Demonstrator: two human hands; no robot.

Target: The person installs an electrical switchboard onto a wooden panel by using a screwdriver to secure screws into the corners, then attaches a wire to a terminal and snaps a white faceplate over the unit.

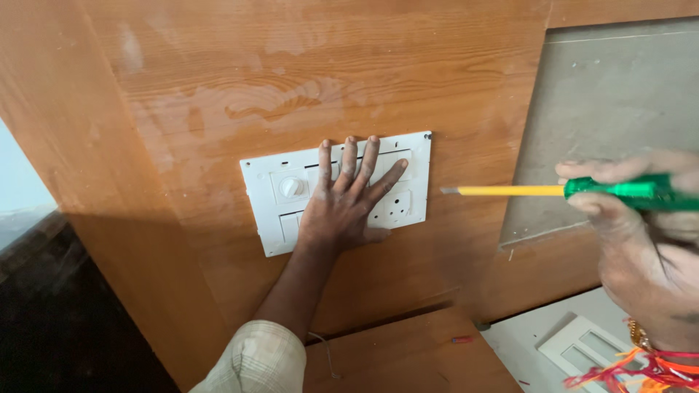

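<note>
Fingers spread wide, our left hand (342,207) lies flat and open against a white rectangular plastic switch plate (336,191), pressing it to an upright panel of orange-brown wood-grain laminate (291,80); the hand grips nothing. Under and around the palm we see the plate's round white dial knob (291,187) to the left and a white round-pin socket (397,207) just right of the fingers, with a small dark screw hole at the plate's upper right corner. Our pale checked cuff (256,362) shows below the wrist.

Our right hand (641,240) is closed around the translucent green handle of a screwdriver with a yellow-sleeved shaft (510,191). We hold it level, its metal tip pointing at the plate's right edge but stopping just short of it.

Behind that hand, a grey board (611,102) fills a cut-out in the laminate. Below, a second white plastic frame with open rectangular slots (582,348) lies on a pale surface, near a small red piece (461,339) on the wooden ledge. Red and orange threads (641,367) circle our right wrist.
</note>
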